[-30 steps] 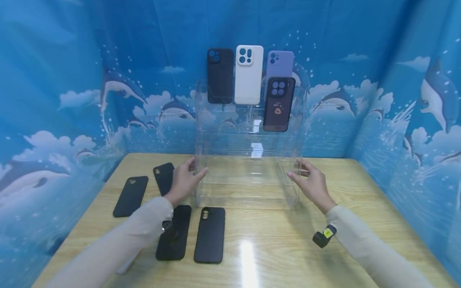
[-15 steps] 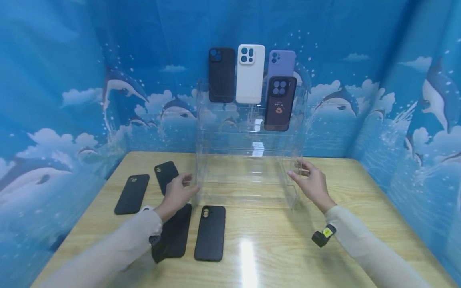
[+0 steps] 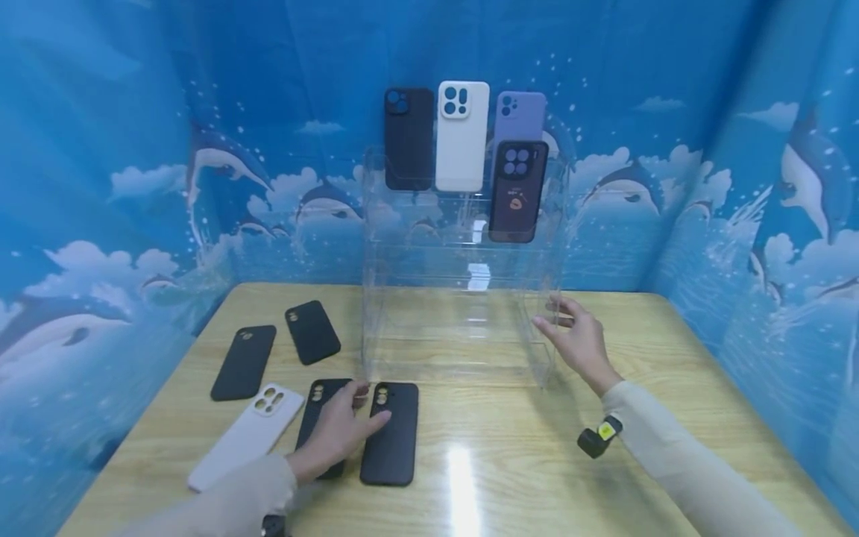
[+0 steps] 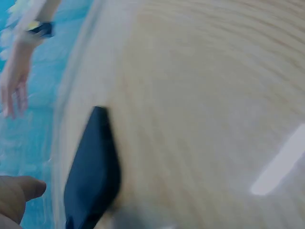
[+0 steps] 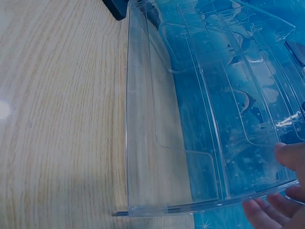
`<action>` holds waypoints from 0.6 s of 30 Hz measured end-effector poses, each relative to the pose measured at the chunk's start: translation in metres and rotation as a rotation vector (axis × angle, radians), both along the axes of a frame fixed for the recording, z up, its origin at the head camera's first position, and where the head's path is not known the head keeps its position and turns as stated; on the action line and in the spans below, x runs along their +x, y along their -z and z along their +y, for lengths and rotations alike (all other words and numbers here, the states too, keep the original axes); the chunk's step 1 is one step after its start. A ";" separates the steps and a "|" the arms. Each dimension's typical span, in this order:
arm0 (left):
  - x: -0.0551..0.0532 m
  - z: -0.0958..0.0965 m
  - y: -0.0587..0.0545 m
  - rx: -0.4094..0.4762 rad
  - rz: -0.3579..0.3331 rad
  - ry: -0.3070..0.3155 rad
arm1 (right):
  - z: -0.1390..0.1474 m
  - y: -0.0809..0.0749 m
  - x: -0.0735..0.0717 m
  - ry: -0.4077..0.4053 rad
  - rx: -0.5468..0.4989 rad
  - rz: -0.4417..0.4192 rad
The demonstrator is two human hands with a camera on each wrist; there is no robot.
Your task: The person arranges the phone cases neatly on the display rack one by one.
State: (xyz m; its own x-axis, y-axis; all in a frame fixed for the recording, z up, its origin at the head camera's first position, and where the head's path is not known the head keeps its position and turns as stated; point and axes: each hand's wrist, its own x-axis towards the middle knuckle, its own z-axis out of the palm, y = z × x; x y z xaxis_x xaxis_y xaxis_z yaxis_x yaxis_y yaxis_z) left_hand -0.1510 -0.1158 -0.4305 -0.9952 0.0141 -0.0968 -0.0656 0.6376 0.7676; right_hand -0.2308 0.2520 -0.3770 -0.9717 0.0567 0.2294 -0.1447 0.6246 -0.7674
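My left hand [image 3: 341,429] hovers over two black phone cases, its fingers loosely bent and holding nothing. It partly covers the left case [image 3: 325,406]; the right case [image 3: 396,440] lies beside the thumb. In the left wrist view, blurred, a dark phone case [image 4: 95,167] appears near my fingertip. A clear tiered display stand [image 3: 463,369] stands upright at the back. My right hand [image 3: 580,343] holds its right side panel, thumb inside and fingers outside. The stand bears a black case [image 3: 409,142], a white case [image 3: 461,149], a purple case [image 3: 520,119] and a dark translucent case [image 3: 518,194].
A white phone case [image 3: 248,436] lies left of my left hand, partly under the sleeve. Two more black cases, one at the left [image 3: 244,362] and one behind [image 3: 313,332], lie on the wooden table [image 3: 510,462]. A dolphin-print curtain [image 3: 302,97] surrounds the table.
My left hand has let go of the stand's left side and moved down toward the front black cases. The white case on the table is uncovered. My right hand stays put.
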 end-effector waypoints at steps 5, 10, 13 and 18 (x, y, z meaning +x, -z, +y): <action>0.004 0.009 0.013 -0.047 0.085 0.080 | -0.001 0.000 0.000 0.003 -0.002 -0.008; 0.003 0.019 0.021 -0.069 0.100 0.124 | -0.001 0.001 0.000 -0.002 -0.014 -0.017; 0.002 0.025 0.023 -0.110 0.116 0.138 | -0.001 0.001 0.000 -0.001 -0.014 -0.015; 0.001 0.029 0.021 -0.132 0.110 0.179 | -0.001 0.001 0.000 -0.001 -0.012 -0.008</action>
State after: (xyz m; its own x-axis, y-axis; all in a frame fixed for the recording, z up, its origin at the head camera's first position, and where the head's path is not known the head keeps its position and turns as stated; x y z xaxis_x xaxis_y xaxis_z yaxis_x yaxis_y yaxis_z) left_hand -0.1504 -0.0866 -0.4516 -0.9826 0.1857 -0.0004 0.1370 0.7269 0.6730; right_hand -0.2307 0.2510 -0.3776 -0.9735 0.0587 0.2209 -0.1390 0.6151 -0.7761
